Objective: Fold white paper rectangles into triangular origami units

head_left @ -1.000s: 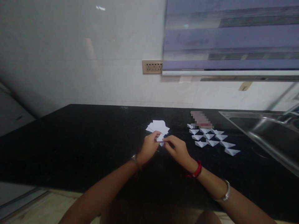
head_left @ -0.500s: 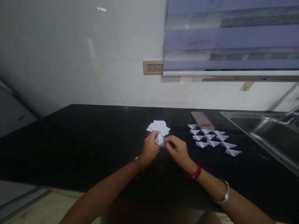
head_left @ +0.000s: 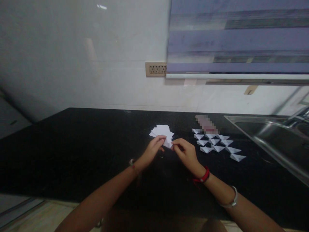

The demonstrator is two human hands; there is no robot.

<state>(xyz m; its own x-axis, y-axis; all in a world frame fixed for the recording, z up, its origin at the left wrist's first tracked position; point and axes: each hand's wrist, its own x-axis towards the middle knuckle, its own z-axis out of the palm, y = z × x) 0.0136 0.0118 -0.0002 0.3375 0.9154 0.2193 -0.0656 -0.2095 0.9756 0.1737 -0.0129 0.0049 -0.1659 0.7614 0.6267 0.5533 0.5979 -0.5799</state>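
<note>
My left hand (head_left: 152, 150) and my right hand (head_left: 187, 154) meet over the black counter (head_left: 72, 145), both pinching a small folded white paper piece (head_left: 168, 144) between fingertips. Just beyond the hands lies a small pile of flat white paper slips (head_left: 162, 130). To the right, several folded white paper triangles (head_left: 218, 146) lie in rows on the counter. My right wrist wears a red band and a metal bracelet; my left wrist wears a watch.
A steel sink (head_left: 272, 138) with a tap is set in the counter at the right. A blurred small object (head_left: 205, 124) lies behind the triangles. A wall socket (head_left: 156, 69) and window blinds (head_left: 236, 38) are above, on the white tiled wall.
Both hands stay on the paper piece, which has been turned and worked between the fingertips. My left hand has turned, its fingers stretching towards the paper. The view has shifted slightly.
</note>
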